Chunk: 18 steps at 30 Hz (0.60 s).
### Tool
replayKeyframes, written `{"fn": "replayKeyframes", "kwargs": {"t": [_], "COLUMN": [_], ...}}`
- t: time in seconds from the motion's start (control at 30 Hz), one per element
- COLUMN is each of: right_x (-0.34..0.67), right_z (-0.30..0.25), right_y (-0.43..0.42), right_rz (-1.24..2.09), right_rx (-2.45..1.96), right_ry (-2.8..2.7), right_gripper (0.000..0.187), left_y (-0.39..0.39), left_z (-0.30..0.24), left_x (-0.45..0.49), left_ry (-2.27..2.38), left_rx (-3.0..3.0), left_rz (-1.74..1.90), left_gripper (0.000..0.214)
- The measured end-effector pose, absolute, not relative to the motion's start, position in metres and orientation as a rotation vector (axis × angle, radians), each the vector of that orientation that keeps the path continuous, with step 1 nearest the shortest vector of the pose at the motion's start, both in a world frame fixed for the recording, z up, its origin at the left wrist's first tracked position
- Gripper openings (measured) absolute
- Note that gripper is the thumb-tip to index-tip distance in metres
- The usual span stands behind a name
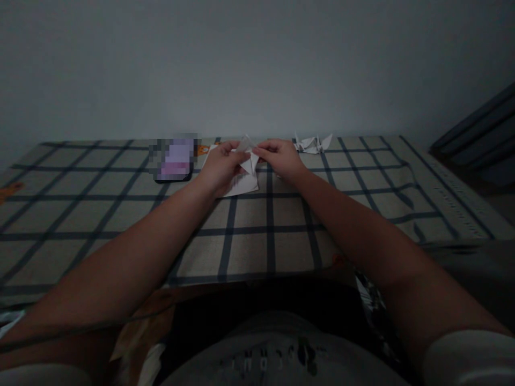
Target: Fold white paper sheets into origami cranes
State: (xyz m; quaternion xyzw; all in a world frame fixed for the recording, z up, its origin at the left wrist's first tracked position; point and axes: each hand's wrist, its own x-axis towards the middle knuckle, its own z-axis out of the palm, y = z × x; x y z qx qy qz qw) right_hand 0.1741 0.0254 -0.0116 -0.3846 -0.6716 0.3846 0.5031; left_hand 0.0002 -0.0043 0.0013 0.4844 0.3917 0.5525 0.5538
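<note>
Between my two hands is a small piece of folded white paper (248,162), with creased triangular flaps and a point at the top. My left hand (220,165) pinches its left side between thumb and fingers. From the other side, my right hand (280,156) grips the right edge with thumb and forefinger. Under the left hand, flat on the table, lies a white paper sheet or stack (242,186), partly covered by that hand. Folded paper cranes (316,145) rest just beyond the right hand.
A checked cloth covers the table (249,241), which meets a plain wall (249,64) at the back. A phone (174,161) with a lit, blurred screen lies to the left. Dark folded fabric (483,134) is at the far right.
</note>
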Motion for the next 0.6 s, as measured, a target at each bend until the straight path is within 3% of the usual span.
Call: {"fn": "replayKeyframes", "kwargs": {"t": [0.33, 0.6], "right_x": [0.1733, 0.1713], "right_z": [-0.0035, -0.0073], "right_y": [0.0177, 0.0206], "right_rz": [0.957, 1.053], "right_rx": [-0.962, -0.903], "right_ry": [-1.601, -1.562], "right_gripper": [0.019, 0.028], "left_y": [-0.0041, -0.0015], "left_z": [0.0002, -0.0037], "left_x": [-0.0006, -0.0011], "left_ry": [0.924, 0.912], "left_rx": [1.142, 1.161], "left_rz": [1.269, 1.279], "left_gripper": [0.026, 0.031]}}
